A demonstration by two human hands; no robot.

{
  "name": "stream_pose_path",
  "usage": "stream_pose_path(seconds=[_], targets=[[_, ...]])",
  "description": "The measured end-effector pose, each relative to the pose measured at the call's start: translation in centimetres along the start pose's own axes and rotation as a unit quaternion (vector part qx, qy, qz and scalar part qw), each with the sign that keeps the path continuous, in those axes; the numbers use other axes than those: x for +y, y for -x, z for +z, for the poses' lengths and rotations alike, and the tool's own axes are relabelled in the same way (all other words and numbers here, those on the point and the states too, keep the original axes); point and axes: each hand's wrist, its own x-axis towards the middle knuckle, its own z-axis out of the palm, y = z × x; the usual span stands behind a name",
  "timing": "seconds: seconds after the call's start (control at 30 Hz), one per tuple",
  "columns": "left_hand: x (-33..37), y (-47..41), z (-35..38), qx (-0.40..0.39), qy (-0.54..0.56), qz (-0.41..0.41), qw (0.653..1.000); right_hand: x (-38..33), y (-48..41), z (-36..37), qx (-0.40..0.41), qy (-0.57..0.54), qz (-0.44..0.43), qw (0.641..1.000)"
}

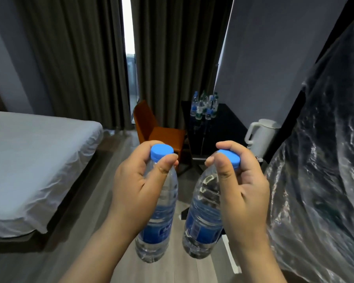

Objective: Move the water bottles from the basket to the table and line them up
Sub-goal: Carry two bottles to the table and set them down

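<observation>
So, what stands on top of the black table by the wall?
A cluster of water bottles stands at the far end of the table. A white kettle seems to sit nearer. The plastic sheet covers the near right part, so anything there is hidden.

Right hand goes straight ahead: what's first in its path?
Ahead of the right hand, likely the black table at its near end, beside the white kettle; depth is unclear.

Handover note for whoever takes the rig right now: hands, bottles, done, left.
Left hand grips one blue-capped bottle by the neck; right hand grips a second bottle at its cap. Both are in the air, short of the black table.
Done: a cluster of bottles stands at its far end.
Left: set these two down, line all up.
Basket not in view.
</observation>
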Motion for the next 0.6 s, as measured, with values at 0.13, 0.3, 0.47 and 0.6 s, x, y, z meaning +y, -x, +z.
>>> stream_pose_path(seconds=[0.13,0.3,0.47,0.6], targets=[[-3.5,-4.3,1.8,0.004,0.024,-0.018,1.000,3.9,-4.2,1.4,0.006,0.005,0.010,1.000],[-9.1,-10.4,3.8,-0.002,0.031,-0.024,0.999,9.2,-9.9,4.6,0.018,0.016,0.010,1.000],[-15.2,-18.1,4.6,-0.007,0.048,-0.004,0.999,14.0,-16.4,9.1,0.027,0.039,0.021,0.999],[-19.3,-24.6,4.7,-0.020,0.056,0.005,0.998,16.9,-21.6,12.7,0.047,0.046,0.015,0.998]])
